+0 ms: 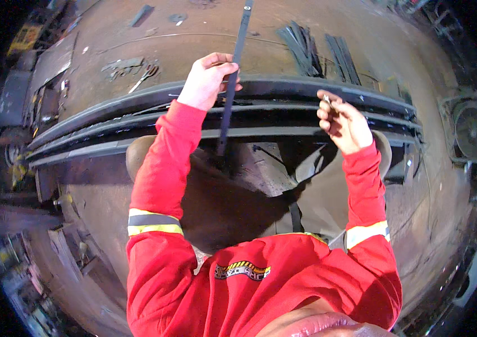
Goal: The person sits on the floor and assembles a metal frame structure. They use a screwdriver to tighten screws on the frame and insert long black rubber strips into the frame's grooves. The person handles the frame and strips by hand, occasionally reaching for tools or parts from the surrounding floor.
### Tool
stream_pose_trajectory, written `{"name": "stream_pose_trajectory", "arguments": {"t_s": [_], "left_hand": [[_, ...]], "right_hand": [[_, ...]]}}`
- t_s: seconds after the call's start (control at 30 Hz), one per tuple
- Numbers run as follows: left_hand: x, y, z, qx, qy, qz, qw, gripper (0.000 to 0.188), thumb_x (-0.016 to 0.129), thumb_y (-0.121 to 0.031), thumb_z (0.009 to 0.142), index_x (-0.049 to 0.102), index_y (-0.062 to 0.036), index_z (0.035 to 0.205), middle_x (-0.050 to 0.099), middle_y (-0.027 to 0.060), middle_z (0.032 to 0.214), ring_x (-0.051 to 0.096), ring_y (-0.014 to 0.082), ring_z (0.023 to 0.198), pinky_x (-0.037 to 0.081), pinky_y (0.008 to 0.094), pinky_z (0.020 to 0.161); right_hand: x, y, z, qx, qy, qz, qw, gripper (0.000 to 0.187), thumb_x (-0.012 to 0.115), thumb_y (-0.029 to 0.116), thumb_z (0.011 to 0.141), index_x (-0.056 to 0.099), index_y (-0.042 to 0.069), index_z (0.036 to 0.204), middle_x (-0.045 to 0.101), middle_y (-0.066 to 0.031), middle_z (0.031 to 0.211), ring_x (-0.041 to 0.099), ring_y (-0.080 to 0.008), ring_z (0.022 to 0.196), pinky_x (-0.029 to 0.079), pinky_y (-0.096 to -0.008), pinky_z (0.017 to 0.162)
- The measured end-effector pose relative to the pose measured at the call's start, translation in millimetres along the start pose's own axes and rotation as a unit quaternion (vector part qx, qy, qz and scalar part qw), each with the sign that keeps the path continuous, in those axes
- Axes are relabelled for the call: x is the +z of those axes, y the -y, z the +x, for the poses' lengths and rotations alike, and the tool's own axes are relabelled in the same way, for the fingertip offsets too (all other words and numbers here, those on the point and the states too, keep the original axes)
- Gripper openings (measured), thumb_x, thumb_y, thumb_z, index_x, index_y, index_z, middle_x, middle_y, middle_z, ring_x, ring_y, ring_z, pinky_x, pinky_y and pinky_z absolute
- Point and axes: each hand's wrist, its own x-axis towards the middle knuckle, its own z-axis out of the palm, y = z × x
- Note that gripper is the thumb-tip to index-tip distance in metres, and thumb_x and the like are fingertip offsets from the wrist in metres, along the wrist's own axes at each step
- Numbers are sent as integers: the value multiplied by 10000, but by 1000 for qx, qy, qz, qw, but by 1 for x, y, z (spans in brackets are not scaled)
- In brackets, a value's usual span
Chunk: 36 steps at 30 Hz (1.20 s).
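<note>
My left hand [207, 81] is closed round a long dark flat metal bar [239, 42], gripping it by the middle. Held on a slight slant, the bar crosses above the long steel beams, and a bright round spot, a hole or a fastener, shows near its far end. My right hand [346, 124] is raised over the right part of the beams, fingers curled in a pinch. Between thumb and fingertips sits a small shiny metal piece [327, 99], too small to tell its kind. Bar and small piece are apart.
Several long dark steel beams [283, 132] lie side by side across my front. Beyond them are two bundles of flat metal strips, one fanned out [303, 49] and one straighter [344, 59]. Locking pliers [147, 74] lie at far left. A round fan-like unit [470, 132] stands at right.
</note>
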Motion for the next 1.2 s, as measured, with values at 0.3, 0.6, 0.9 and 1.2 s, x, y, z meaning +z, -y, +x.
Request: {"name": "stream_pose_trajectory", "arguments": {"t_s": [0.3,0.6,0.9,1.2], "left_hand": [[-46,2,27,55,-92,-71,992,186,636,-49,831,559,1,993,635,90,880,652,232,785,539,383,690],[-26,-5,19,85,-130,-105,982,167,630,4,822,518,32,942,613,117,785,628,199,666,578,369,632],[-15,7,19,89,-82,-81,989,189,638,5,820,497,30,943,603,114,797,621,184,652,588,351,625],[-11,7,18,88,-83,-84,989,183,628,10,824,490,32,942,609,120,797,626,184,656,590,355,635]], "right_hand": [[23,-22,4,-22,9,-64,998,298,489,78,933,517,55,1229,617,-50,921,653,-214,877,535,-296,710],[62,-52,10,-317,-47,-338,885,176,671,26,843,595,-22,995,683,-118,942,643,-137,868,517,-262,787],[66,-64,21,-371,-76,-494,783,173,734,-4,754,691,6,921,693,-84,838,629,-107,728,506,-246,669],[63,-61,18,-391,-1,-538,747,168,701,-24,769,692,-1,935,681,-101,862,635,-126,774,510,-256,701]]}}
